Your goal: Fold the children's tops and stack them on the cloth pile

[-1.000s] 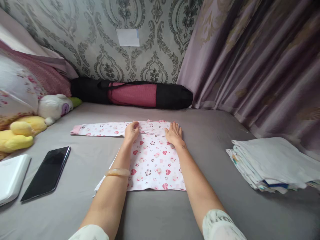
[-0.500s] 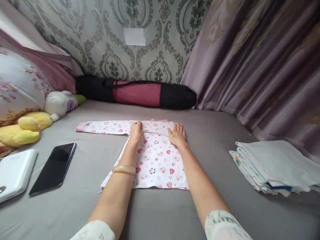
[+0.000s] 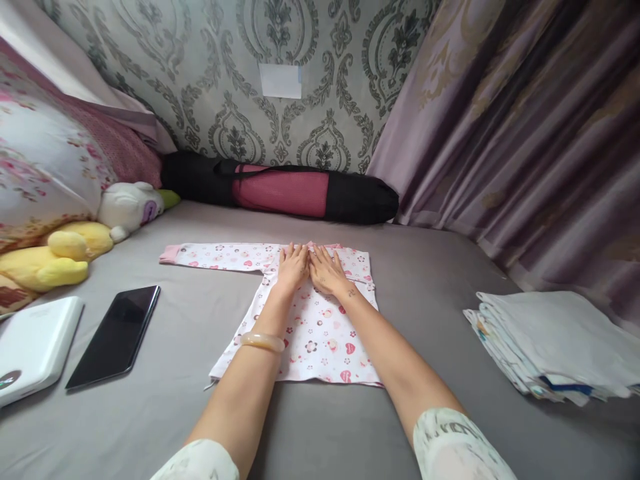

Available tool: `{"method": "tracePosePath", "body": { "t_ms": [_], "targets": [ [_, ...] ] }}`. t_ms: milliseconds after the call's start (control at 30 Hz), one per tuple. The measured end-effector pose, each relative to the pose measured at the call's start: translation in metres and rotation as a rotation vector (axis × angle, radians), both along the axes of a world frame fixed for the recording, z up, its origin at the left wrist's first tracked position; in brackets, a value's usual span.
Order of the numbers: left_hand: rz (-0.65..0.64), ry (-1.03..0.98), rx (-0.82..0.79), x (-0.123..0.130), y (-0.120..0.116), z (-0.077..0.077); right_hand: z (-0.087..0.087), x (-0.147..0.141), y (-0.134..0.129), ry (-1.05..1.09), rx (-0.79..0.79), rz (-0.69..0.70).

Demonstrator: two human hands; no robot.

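Observation:
A child's long-sleeved shirt [image 3: 315, 347], white with pink hearts, flowers and little figures, lies flat in front of me. One sleeve with a pink cuff [image 3: 171, 254] stretches out to the left; the other is folded across the upper part of the shirt. My left hand [image 3: 293, 267] rests flat near the collar, fingers extended. Right beside it, my right hand [image 3: 326, 270] presses on the folded sleeve with its fingers spread. Neither hand grips the cloth. Part of the collar is hidden under the fingers.
On the grey sheet [image 3: 425, 313], a stack of folded cloths [image 3: 555, 340] lies at the right. A black phone [image 3: 115, 337] and a white device [image 3: 37, 350] lie at the left, near plush toys [image 3: 130, 208]. A black and pink bag [image 3: 280, 190] lies along the wall.
My right hand has slid left along the folded sleeve to beside my left hand. My left hand has opened flat near the collar. The view has shifted slightly left.

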State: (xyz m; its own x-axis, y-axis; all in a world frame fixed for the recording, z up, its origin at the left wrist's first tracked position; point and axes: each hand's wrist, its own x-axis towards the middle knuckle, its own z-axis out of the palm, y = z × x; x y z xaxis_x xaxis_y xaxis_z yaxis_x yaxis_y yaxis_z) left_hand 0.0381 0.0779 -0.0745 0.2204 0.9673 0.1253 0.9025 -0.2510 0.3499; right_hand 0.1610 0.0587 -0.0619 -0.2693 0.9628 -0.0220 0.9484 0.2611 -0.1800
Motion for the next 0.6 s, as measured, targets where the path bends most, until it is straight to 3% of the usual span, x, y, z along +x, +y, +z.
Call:
{"method": "tracePosePath", "body": {
  "t_ms": [200, 467, 600],
  "targets": [
    [0.013, 0.054, -0.058, -0.005, 0.000, -0.006, -0.010, 0.007, -0.001, 0.040, -0.043, -0.059],
    [0.045, 0.042, -0.095, -0.008, 0.002, -0.009, -0.017, 0.029, -0.007, -0.001, -0.030, -0.369],
    [0.045, 0.029, -0.086, -0.008, 0.001, -0.008, -0.014, 0.043, -0.009, -0.027, -0.045, -0.461]
  ]
}}
